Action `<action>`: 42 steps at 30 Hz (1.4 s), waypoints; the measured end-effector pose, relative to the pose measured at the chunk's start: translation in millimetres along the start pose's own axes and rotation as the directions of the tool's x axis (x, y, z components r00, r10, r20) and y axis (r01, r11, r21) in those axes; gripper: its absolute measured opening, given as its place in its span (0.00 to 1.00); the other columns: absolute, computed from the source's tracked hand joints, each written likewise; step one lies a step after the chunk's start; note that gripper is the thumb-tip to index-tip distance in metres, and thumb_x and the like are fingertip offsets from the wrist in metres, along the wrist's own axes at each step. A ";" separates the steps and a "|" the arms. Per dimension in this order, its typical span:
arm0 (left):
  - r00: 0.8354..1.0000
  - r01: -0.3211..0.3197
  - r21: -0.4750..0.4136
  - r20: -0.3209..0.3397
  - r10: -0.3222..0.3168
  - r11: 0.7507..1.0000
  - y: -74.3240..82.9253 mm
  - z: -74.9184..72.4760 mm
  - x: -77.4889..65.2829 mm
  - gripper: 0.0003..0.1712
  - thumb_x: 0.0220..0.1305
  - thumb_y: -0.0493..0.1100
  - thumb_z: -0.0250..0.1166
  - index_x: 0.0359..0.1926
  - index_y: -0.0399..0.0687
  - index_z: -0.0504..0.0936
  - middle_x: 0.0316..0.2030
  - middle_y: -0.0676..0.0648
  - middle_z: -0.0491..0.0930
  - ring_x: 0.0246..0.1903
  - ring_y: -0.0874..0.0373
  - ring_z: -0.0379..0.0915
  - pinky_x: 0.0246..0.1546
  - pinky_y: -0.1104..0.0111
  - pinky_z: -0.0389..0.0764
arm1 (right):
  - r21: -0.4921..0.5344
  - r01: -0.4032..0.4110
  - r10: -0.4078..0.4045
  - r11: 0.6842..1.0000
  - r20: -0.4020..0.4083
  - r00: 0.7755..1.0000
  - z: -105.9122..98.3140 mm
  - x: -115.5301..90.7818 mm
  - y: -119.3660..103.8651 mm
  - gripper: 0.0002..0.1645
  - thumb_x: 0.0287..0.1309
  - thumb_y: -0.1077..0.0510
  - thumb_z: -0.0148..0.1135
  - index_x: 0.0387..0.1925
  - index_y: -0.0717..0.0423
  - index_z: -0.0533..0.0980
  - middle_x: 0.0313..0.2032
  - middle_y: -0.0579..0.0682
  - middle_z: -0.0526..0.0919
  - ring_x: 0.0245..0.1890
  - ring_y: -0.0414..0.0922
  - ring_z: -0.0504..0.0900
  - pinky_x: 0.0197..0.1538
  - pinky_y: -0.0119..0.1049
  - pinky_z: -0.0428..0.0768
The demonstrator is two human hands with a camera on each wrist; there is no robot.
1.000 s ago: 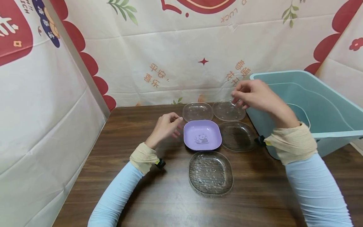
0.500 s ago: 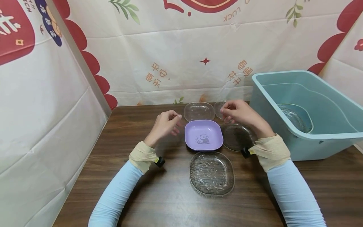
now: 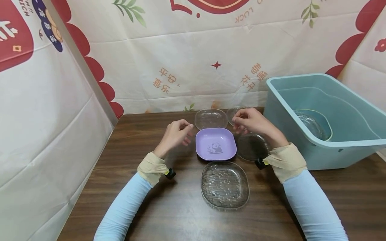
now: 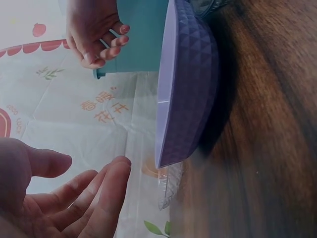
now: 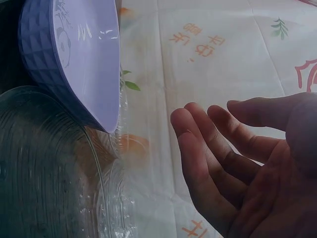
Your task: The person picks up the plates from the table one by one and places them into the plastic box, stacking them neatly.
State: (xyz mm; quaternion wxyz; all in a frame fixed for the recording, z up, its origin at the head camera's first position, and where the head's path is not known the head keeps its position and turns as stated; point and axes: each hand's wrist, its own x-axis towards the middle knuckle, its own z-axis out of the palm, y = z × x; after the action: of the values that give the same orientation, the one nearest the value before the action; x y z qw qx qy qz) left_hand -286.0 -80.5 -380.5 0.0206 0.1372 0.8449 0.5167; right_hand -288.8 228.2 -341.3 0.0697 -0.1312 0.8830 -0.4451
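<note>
- The purple dish (image 3: 211, 137) sits on the brown wooden table (image 3: 144, 207), between the two hands and touching neither.
- Left hand (image 3: 177, 134): raised just left of the purple dish, fingers relaxed and slightly bent, thumb apart from them, holding nothing.
- Right hand (image 3: 252, 122): raised beyond the dish's back right corner, fingers loosely bent, thumb apart, also holding nothing.
- The dish is upright, a rounded square with raised walls; a grey panda drawing (image 3: 215, 147) marks its glossy inside, and both wrist views show a faceted outer wall.
- Clear plates surround it: a ridged plate (image 3: 224, 184) in front, a dark-looking plate (image 3: 251, 149) to the right, an oval-looking plate (image 3: 211, 119) behind, and a back-right plate (image 3: 231, 115) partly hidden by the right hand.
- Well to the right of the dish stands a blue-green bin (image 3: 328, 156); inside is a clear, round-cornered item (image 3: 316, 127), partly hidden by the bin's wall.
- Behind the dish hangs a white printed cloth (image 3: 181, 50).
</note>
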 end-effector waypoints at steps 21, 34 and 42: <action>0.997 0.054 0.127 -0.060 -0.047 0.990 -15.8 -8.2 39.6 0.18 0.76 0.50 0.58 0.49 0.39 0.83 0.38 0.33 0.88 0.28 0.41 0.89 0.29 0.54 0.92 | 0.137 -0.051 0.045 0.989 0.046 0.998 -4.7 2.9 0.4 0.13 0.76 0.58 0.54 0.45 0.68 0.75 0.30 0.55 0.88 0.27 0.46 0.89 0.29 0.39 0.89; 0.977 0.204 0.315 0.002 -0.215 0.927 -20.3 -7.5 119.9 0.21 0.73 0.51 0.63 0.43 0.33 0.82 0.34 0.32 0.86 0.19 0.50 0.85 0.29 0.56 0.92 | 0.149 -0.073 0.067 0.986 0.042 0.997 -7.9 0.6 6.2 0.15 0.77 0.58 0.53 0.53 0.67 0.71 0.27 0.48 0.87 0.27 0.45 0.89 0.31 0.39 0.89; 0.918 0.306 0.229 0.184 -0.350 0.924 -20.1 2.7 132.5 0.26 0.74 0.52 0.63 0.49 0.28 0.77 0.45 0.26 0.84 0.24 0.43 0.87 0.37 0.53 0.92 | 0.137 -0.075 0.069 0.988 0.042 0.997 -6.6 0.5 5.4 0.13 0.76 0.57 0.54 0.51 0.66 0.72 0.29 0.52 0.88 0.26 0.44 0.88 0.31 0.39 0.89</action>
State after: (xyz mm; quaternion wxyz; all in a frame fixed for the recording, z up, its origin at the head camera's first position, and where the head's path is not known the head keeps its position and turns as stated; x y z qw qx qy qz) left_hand -417.2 -53.2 -385.2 0.1878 0.0512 0.8949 0.4016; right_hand -291.8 236.3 -341.7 0.1111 -0.1024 0.8528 -0.4999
